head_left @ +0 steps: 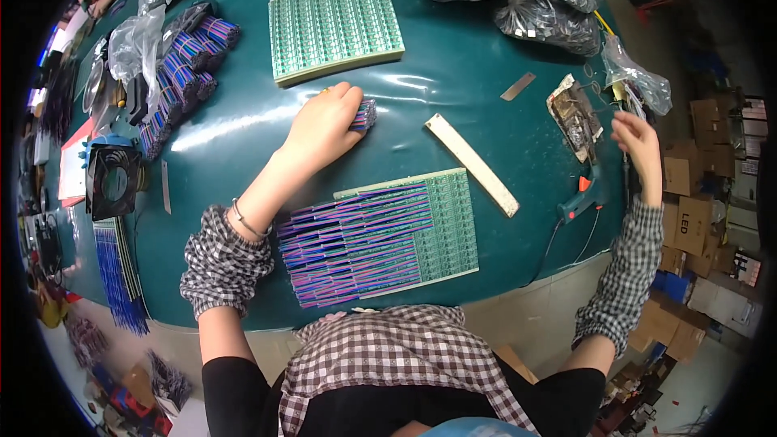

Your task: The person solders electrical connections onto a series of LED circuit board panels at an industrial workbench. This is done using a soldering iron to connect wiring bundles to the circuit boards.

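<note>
My left hand [324,123] is closed round a short bundle of thin blue, pink and black wires [365,116], whose ends stick out beside the thumb. Below it lies a green circuit board panel [449,226], with many wires in rows across its left and middle part. On the far right, my right hand [641,146] has its fingers bent a little and apart, with nothing visible in them. It is close to a dirty, dark-stained tray [573,117] and a coiled wire stand [595,85]. A teal glue gun [579,201] with an orange trigger lies below that tray.
A stack of green panels [336,28] sits at the back. A pale flat bar [472,164] lies slanted mid-table. Wire bundles [182,69], a black fan [113,182] and hanging wires [120,279] are at left. Dark-filled plastic bags [550,16] stand at the back right.
</note>
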Tool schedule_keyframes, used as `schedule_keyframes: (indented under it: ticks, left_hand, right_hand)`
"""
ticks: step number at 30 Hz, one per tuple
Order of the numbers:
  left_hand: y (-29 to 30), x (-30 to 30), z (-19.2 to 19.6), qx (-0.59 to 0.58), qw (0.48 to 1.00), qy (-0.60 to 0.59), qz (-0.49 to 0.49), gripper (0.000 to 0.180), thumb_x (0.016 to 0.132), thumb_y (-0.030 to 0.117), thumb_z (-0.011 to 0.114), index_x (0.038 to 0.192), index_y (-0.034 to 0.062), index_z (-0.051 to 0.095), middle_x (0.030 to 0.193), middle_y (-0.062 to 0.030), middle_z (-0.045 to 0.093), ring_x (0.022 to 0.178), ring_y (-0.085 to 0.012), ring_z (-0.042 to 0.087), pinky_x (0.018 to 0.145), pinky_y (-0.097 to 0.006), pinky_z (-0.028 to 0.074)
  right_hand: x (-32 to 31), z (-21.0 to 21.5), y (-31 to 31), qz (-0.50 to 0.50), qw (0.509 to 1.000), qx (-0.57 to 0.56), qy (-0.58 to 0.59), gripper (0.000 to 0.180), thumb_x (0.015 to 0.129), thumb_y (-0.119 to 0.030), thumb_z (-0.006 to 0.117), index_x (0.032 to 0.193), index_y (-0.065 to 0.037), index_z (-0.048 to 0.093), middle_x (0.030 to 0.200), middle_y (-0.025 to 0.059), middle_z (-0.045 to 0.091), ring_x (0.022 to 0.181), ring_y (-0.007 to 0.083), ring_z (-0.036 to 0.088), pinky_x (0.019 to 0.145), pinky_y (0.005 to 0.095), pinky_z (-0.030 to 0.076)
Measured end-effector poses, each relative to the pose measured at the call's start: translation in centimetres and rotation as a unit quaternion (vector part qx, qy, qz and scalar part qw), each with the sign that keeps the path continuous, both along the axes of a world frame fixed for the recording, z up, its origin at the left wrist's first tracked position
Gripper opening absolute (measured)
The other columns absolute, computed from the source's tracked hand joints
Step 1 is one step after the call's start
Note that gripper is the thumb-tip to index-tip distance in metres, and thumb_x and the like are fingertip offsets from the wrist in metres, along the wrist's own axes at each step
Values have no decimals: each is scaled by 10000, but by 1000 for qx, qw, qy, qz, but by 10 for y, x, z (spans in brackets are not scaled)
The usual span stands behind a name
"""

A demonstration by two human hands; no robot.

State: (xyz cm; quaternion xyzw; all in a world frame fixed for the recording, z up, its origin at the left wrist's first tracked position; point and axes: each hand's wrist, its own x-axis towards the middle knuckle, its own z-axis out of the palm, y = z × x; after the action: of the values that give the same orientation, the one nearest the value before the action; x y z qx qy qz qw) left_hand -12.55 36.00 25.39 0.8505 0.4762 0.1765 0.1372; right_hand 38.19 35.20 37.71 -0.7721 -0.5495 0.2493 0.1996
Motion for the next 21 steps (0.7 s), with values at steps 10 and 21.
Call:
schedule_keyframes:
  ticks: [10,21]
  left_hand:
    - [-19,15,-22,65,996,40,36,622,778,506,713,1162,42,559,1067,-154,524,1079,-317,531,848,-456,449]
    - [-199,68,125,99,956,-189,-203,497,720,116,743,1173,26,560,1085,-167,596,958,-341,628,761,-427,539]
  right_hand:
    - [-26,-28,-170,-159,984,-72,34,302,890,-249,704,1050,2,657,820,21,678,701,79,631,618,205,471]
    - [10,68,-195,-141,952,264,61,321,912,-232,695,1153,-22,658,954,53,697,760,110,660,614,184,481]
